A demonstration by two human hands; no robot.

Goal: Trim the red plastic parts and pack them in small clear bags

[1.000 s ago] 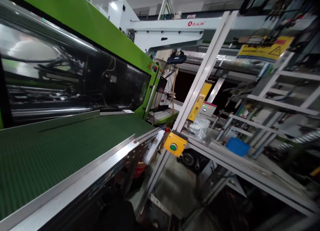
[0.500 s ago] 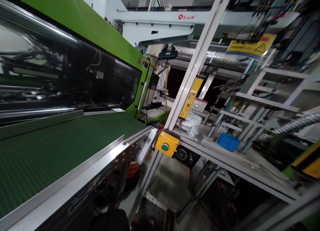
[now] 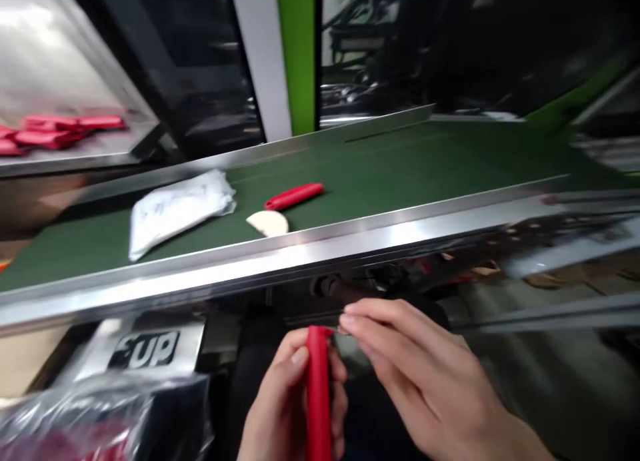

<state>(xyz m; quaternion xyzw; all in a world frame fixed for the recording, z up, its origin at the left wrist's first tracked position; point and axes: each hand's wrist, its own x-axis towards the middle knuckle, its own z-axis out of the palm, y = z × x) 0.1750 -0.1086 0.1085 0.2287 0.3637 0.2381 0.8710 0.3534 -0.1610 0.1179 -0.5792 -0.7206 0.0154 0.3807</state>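
Observation:
My left hand grips a red plastic stick held upright below the conveyor's metal edge. My right hand pinches at the stick's top end with thumb and fingers; what it holds there is blurred. On the green conveyor belt lie another red stick, a pale half-round piece and a white plastic bag.
Several red sticks lie piled on a shelf at the far left. A clear plastic bag sits at the lower left, in front of a box marked "UP". A green and black machine housing stands behind the belt.
The view has swung from the machine frames on the right down to the conveyor's near edge. Both hands and the red stick have come into view.

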